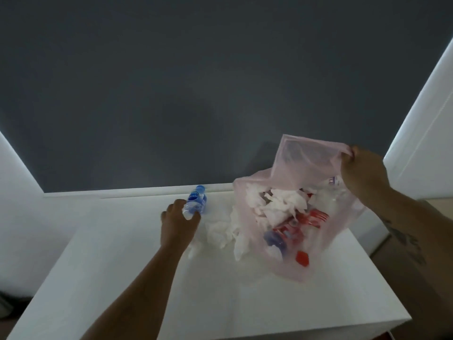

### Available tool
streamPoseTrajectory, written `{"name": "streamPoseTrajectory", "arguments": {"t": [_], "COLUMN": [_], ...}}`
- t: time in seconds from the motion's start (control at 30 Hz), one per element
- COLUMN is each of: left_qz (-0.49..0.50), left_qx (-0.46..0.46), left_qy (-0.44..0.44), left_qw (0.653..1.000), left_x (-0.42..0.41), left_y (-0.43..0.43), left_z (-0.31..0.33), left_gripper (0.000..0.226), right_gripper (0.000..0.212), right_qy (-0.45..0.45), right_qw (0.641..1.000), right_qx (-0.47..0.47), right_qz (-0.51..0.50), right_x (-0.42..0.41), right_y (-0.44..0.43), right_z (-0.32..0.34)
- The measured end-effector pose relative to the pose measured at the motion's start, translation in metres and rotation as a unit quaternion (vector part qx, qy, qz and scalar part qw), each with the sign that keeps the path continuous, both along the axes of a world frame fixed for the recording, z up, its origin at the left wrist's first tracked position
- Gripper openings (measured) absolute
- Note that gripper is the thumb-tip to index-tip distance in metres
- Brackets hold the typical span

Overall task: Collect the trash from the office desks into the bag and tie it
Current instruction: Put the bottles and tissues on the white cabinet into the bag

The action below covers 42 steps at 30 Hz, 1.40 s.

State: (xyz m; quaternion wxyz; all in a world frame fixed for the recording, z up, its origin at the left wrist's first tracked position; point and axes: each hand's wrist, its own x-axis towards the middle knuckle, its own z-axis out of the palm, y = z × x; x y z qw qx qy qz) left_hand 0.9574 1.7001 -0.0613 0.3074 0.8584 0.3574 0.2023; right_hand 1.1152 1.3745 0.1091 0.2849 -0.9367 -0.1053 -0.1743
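One plastic bottle (195,201) lies on the white counter (171,278), cap toward the wall, its base in the left grip (177,223). The right grip (360,173) pinches the rim of one pink bag (294,241) beside loose tissues (220,231).

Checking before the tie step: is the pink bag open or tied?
Open. The right hand lifts the pink bag by its rim, its mouth gaping over tissues inside; no knot shows.
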Motion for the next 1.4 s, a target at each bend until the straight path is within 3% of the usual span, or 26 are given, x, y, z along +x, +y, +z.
{"name": "streamPoseTrajectory", "arguments": {"t": [0.13,0.23,0.33,0.43,0.53,0.63,0.77,0.87,0.93,1.07,1.1,1.2,1.3,1.4], "left_qz": [-0.057,-0.041,-0.031,-0.029,-0.075,-0.132,-0.216,-0.276,-0.247,-0.246,-0.233,-0.163,-0.094,0.0], "left_qx": [0.018,0.052,0.053,-0.043,-0.156,-0.222,-0.311,-0.349,-0.339,-0.317,-0.345,-0.379,-0.318,-0.205], "left_qy": [0.098,0.094,0.012,-0.11,-0.18,-0.203,-0.187,-0.163,-0.145,-0.088,-0.116,-0.223,-0.248,-0.208], "left_qw": [0.993,0.993,0.998,0.993,0.968,0.944,0.907,0.881,0.896,0.911,0.902,0.883,0.91,0.956], "left_x": [0.036,0.049,0.045,0.03,0.008,-0.028,-0.074,-0.071,-0.052,-0.003,0.005,0.003,-0.023,-0.048], "left_y": [0.022,0.028,0.028,0.024,0.013,-0.009,-0.059,-0.104,-0.139,-0.178,-0.179,-0.158,-0.121,-0.071], "left_z": [-0.031,-0.037,-0.023,0.012,0.052,0.092,0.129,0.12,0.108,0.112,0.115,0.119,0.104,0.062], "left_gripper": [0.079,0.07,0.05,0.044,0.048,0.045,0.072,0.047,0.044,0.066,0.06,0.013,0.023,0.031], "right_gripper": [0.031,0.03,0.032,0.03,0.029,0.029,0.03,0.031,0.031,0.03,0.03,0.03,0.034,0.035], "right_qy": [-0.003,0.008,0.006,0.009,0.015,0.027,0.053,0.084,0.102,0.122,0.127,0.123,0.101,0.084], "right_qw": [1.0,0.999,0.998,0.998,0.998,0.997,0.994,0.984,0.977,0.973,0.973,0.976,0.977,0.978], "right_qx": [-0.002,0.02,0.029,0.033,0.043,0.059,0.094,0.151,0.183,0.195,0.191,0.18,0.181,0.179], "right_qz": [-0.024,-0.046,-0.055,-0.045,-0.039,-0.039,-0.036,-0.041,-0.036,-0.024,-0.022,-0.024,-0.042,-0.063], "right_x": [-0.01,-0.01,-0.009,-0.009,-0.007,-0.009,-0.011,-0.015,-0.018,-0.022,-0.023,-0.02,-0.019,-0.021], "right_y": [0.014,0.025,0.035,0.038,0.031,0.024,0.009,0.007,0.001,-0.009,-0.011,-0.016,-0.017,-0.013], "right_z": [-0.004,-0.005,-0.003,-0.003,-0.004,-0.002,0.001,-0.001,-0.002,-0.008,-0.007,-0.007,-0.007,-0.006]}}
